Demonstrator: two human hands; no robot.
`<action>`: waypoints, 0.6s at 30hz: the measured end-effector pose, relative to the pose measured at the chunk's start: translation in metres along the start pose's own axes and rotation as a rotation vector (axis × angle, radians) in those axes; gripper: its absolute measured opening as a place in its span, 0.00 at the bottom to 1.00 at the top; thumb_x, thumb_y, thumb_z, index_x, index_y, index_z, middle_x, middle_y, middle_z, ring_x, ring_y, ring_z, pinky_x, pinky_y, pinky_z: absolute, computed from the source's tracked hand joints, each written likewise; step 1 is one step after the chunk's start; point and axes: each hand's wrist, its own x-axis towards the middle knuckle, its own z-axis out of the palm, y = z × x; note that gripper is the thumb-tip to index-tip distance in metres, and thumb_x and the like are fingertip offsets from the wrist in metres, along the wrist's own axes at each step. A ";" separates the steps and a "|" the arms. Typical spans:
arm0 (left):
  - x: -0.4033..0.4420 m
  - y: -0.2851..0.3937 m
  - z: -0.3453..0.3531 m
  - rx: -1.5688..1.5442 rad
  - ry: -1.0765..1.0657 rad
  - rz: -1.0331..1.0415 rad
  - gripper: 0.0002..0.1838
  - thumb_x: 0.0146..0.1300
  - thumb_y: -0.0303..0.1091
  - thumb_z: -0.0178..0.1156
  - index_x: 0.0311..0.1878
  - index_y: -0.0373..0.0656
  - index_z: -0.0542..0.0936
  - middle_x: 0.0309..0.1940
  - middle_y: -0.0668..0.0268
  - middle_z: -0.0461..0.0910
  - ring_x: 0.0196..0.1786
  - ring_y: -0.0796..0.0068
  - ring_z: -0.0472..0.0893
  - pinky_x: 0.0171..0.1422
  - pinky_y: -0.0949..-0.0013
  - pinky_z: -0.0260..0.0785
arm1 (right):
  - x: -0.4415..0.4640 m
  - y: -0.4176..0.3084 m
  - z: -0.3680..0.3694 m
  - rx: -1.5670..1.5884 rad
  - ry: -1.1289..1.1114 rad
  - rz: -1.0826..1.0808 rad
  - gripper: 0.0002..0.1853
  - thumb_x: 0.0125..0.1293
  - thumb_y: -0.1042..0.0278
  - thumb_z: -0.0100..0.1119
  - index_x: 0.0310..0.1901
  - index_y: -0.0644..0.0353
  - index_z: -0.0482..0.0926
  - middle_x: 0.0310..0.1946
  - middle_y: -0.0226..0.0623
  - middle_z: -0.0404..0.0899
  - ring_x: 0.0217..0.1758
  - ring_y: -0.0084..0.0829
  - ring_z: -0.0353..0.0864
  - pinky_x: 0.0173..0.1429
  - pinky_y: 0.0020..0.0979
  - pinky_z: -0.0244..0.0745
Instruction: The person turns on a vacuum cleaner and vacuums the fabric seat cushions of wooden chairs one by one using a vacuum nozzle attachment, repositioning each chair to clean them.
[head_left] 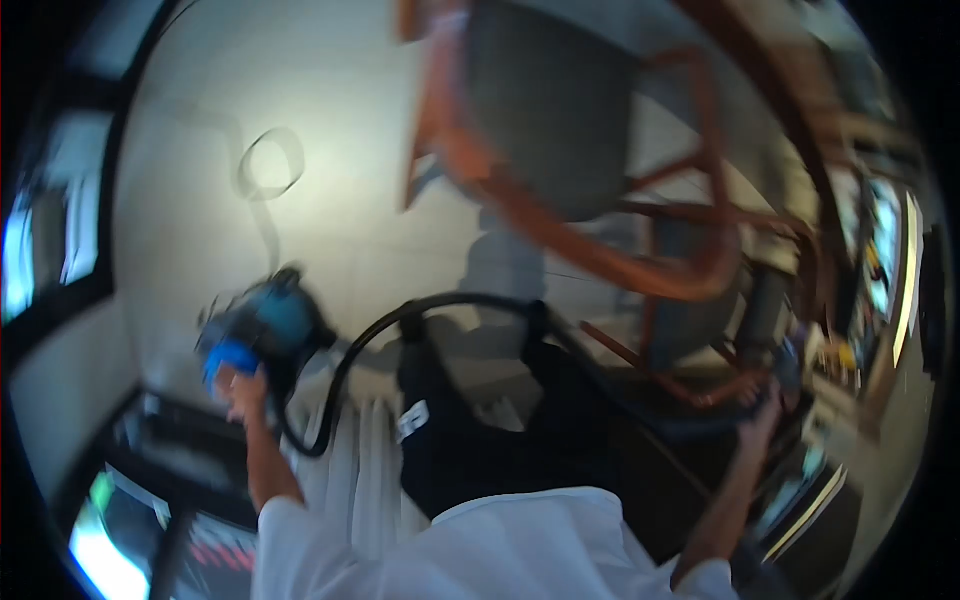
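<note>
Vacuum cleaner is at the person's left, the left hand touching its blue part, perhaps to steady it; blur hides whether it grips. Beside a chair, the right hand seems wrapped around the hose, likely to control its slack.

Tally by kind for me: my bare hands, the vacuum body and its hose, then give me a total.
Bare hands, left hand and right hand: 2
Rounded blue-and-black vacuum body, blurred: 1
Long, curved black hose: 1
Total: 4
</note>
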 end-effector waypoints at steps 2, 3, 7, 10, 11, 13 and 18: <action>-0.012 0.040 -0.019 -0.013 0.149 0.066 0.50 0.64 0.56 0.66 0.81 0.42 0.54 0.82 0.48 0.52 0.81 0.43 0.56 0.70 0.23 0.59 | -0.011 0.013 0.048 0.024 0.143 0.046 0.11 0.74 0.54 0.60 0.41 0.50 0.73 0.26 0.25 0.67 0.25 0.20 0.65 0.27 0.23 0.63; -0.082 0.105 -0.112 -0.025 -0.037 0.145 0.49 0.65 0.54 0.65 0.80 0.41 0.54 0.80 0.48 0.56 0.78 0.43 0.62 0.69 0.33 0.66 | -0.005 0.029 0.045 0.086 0.189 0.079 0.12 0.73 0.53 0.61 0.40 0.50 0.72 0.26 0.27 0.68 0.25 0.24 0.70 0.29 0.27 0.68; -0.302 0.285 -0.216 -0.734 -0.525 1.112 0.34 0.64 0.34 0.67 0.73 0.39 0.69 0.62 0.50 0.79 0.57 0.48 0.84 0.62 0.56 0.77 | 0.024 0.076 0.054 0.020 0.196 0.141 0.16 0.74 0.53 0.62 0.48 0.51 0.67 0.27 0.33 0.73 0.23 0.30 0.77 0.23 0.37 0.78; -0.495 0.384 -0.304 -0.779 -0.883 1.496 0.47 0.60 0.31 0.67 0.80 0.43 0.54 0.65 0.38 0.74 0.62 0.40 0.80 0.63 0.52 0.75 | 0.043 0.108 0.047 0.071 0.219 0.140 0.16 0.75 0.54 0.61 0.48 0.54 0.66 0.28 0.35 0.74 0.22 0.31 0.79 0.22 0.35 0.77; -0.545 0.409 -0.289 -0.761 -0.798 1.631 0.49 0.60 0.33 0.67 0.81 0.43 0.51 0.64 0.39 0.75 0.62 0.42 0.80 0.61 0.51 0.76 | 0.038 0.100 0.045 0.181 0.159 0.144 0.16 0.75 0.54 0.60 0.48 0.54 0.65 0.27 0.35 0.74 0.21 0.31 0.79 0.20 0.35 0.76; -0.605 0.463 -0.259 -0.679 -0.723 1.795 0.50 0.61 0.34 0.66 0.82 0.44 0.48 0.63 0.39 0.77 0.62 0.43 0.80 0.60 0.50 0.76 | 0.074 0.127 0.018 0.103 0.130 0.065 0.19 0.76 0.50 0.59 0.52 0.58 0.73 0.35 0.35 0.79 0.36 0.30 0.80 0.41 0.36 0.79; -0.663 0.541 -0.239 -0.422 -0.918 1.532 0.47 0.64 0.26 0.58 0.83 0.46 0.45 0.62 0.38 0.76 0.64 0.41 0.79 0.65 0.53 0.72 | 0.162 0.139 -0.058 -0.171 -0.124 0.095 0.27 0.70 0.48 0.64 0.57 0.65 0.78 0.49 0.45 0.83 0.54 0.40 0.81 0.62 0.39 0.73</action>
